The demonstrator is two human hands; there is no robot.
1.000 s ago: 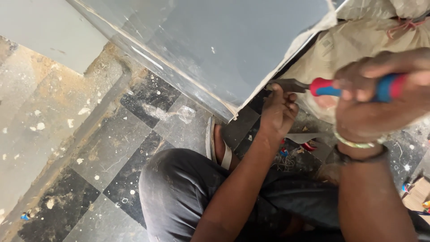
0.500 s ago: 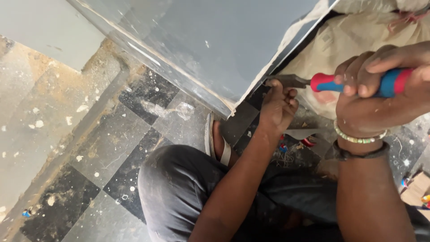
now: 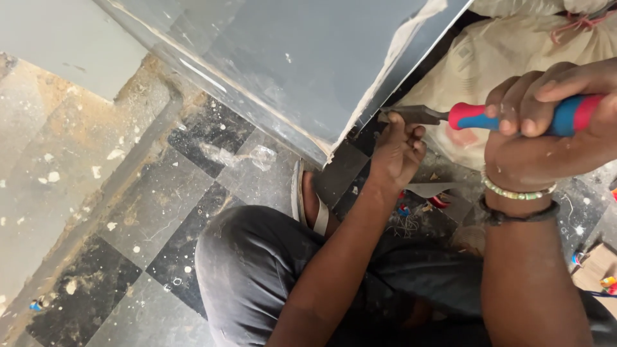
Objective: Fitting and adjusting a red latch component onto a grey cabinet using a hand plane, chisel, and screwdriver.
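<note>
My right hand [image 3: 553, 135] grips the red and blue handle of a chisel [image 3: 475, 117], held level, its dark blade pointing left at the lower edge of a grey panel [image 3: 289, 58]. My left hand [image 3: 397, 151] rests beside the blade tip, fingers curled around the metal near the panel's chipped corner. A beaded bracelet and a dark band sit on my right wrist. My knee in dark trousers [image 3: 257, 270] and a sandalled foot [image 3: 308, 199] lie below the panel.
The floor [image 3: 128, 212] is dusty black and grey checked tile, speckled with paint. A cream sack [image 3: 514, 58] tied with pink cord lies behind the panel. Small scraps, wire bits and a cardboard box [image 3: 594, 273] sit at the right.
The chisel and my right hand have shifted slightly left and down toward the panel's edge. My left hand stays by the blade tip.
</note>
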